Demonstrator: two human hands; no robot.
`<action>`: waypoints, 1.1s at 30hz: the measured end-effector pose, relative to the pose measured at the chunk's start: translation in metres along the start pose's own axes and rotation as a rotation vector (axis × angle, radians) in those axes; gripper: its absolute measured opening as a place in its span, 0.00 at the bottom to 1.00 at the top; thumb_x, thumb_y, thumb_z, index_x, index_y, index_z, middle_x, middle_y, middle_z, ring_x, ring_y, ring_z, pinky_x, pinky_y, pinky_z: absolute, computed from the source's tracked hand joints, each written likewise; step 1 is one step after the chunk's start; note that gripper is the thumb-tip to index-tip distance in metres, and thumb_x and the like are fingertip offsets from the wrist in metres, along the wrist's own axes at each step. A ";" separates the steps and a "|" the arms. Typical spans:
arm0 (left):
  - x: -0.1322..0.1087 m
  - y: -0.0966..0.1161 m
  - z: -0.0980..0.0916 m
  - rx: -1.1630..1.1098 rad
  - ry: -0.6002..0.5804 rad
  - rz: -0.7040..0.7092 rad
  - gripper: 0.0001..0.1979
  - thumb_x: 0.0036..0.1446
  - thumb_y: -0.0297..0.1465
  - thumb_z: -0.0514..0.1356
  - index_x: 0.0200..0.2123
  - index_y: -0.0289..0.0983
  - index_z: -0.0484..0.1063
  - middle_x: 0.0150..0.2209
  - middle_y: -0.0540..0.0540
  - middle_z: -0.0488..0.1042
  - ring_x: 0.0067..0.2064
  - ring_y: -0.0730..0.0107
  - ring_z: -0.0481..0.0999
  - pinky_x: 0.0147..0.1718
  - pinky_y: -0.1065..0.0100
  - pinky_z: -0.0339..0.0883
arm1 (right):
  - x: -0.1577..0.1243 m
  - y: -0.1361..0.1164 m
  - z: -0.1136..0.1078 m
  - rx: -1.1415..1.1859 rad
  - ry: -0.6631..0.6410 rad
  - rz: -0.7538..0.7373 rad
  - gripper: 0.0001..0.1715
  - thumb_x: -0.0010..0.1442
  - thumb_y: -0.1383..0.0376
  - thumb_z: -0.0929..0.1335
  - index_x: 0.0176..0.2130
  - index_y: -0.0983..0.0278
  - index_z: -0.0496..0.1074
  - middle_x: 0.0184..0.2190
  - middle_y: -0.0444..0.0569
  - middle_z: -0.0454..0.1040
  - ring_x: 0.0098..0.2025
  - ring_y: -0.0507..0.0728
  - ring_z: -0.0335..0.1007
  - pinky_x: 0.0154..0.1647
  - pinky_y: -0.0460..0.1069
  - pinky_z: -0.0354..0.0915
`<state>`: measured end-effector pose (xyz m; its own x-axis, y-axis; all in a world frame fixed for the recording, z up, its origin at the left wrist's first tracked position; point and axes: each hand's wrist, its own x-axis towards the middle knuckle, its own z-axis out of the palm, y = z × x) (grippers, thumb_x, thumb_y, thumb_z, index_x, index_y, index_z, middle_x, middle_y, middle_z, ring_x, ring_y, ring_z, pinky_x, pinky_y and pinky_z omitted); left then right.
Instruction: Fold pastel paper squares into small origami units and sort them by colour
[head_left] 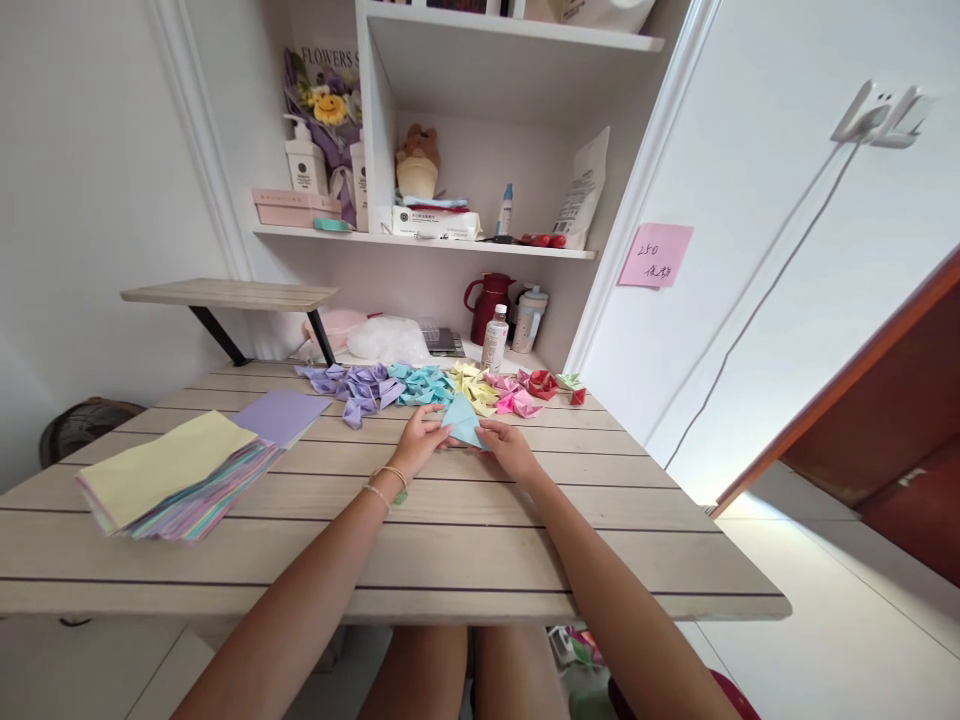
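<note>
A light blue sheet of origami paper [463, 420], folded to a pointed shape, is held between my two hands above the table. My left hand [421, 440] pinches its left edge between thumb and fingers. On the other side, my right hand [510, 448] grips the lower right corner. Just beyond the paper lies a row of folded paper pieces: purple ones [364, 388], blue ones [421, 384], yellow ones [474, 388], pink ones [516, 397] and red ones [541, 384].
A stack of coloured paper [169, 470] lies on the left of the slatted table [465, 545], beside purple sheets [281, 415]. A small raised shelf [232, 292] stands behind them. A bottle [495, 340] and a dark red jug [490, 308] stand at the back.
</note>
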<state>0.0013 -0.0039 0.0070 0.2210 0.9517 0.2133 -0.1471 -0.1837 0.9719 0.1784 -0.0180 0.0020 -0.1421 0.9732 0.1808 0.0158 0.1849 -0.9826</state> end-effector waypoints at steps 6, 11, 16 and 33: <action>0.001 -0.003 -0.002 0.131 -0.063 -0.009 0.16 0.45 0.38 0.63 0.34 0.32 0.70 0.23 0.47 0.74 0.21 0.75 0.72 0.21 0.74 0.59 | 0.002 0.002 -0.004 -0.077 0.046 0.052 0.23 0.47 0.50 0.68 0.35 0.65 0.75 0.25 0.45 0.73 0.28 0.54 0.68 0.25 0.46 0.63; 0.002 -0.008 -0.002 0.147 -0.110 -0.036 0.16 0.45 0.40 0.62 0.30 0.32 0.71 0.20 0.48 0.73 0.22 0.72 0.73 0.23 0.73 0.60 | 0.001 0.002 -0.005 0.039 0.124 0.052 0.26 0.40 0.55 0.72 0.37 0.67 0.73 0.24 0.46 0.74 0.25 0.53 0.67 0.26 0.47 0.63; 0.001 -0.003 -0.001 0.102 -0.105 -0.063 0.17 0.43 0.41 0.64 0.30 0.33 0.72 0.21 0.48 0.73 0.22 0.72 0.73 0.22 0.73 0.58 | -0.002 -0.004 -0.006 0.139 0.234 0.098 0.28 0.33 0.59 0.76 0.35 0.66 0.71 0.23 0.46 0.74 0.25 0.54 0.69 0.25 0.47 0.63; -0.003 0.005 0.001 0.022 -0.151 -0.090 0.16 0.44 0.40 0.64 0.30 0.33 0.72 0.22 0.48 0.74 0.24 0.75 0.71 0.24 0.74 0.57 | -0.009 -0.015 -0.001 0.379 -0.075 0.178 0.20 0.48 0.53 0.70 0.38 0.62 0.72 0.30 0.45 0.75 0.28 0.52 0.69 0.27 0.44 0.63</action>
<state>0.0012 -0.0084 0.0114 0.3750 0.9170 0.1364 -0.0993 -0.1065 0.9893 0.1801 -0.0293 0.0150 -0.2415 0.9702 0.0174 -0.3168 -0.0619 -0.9465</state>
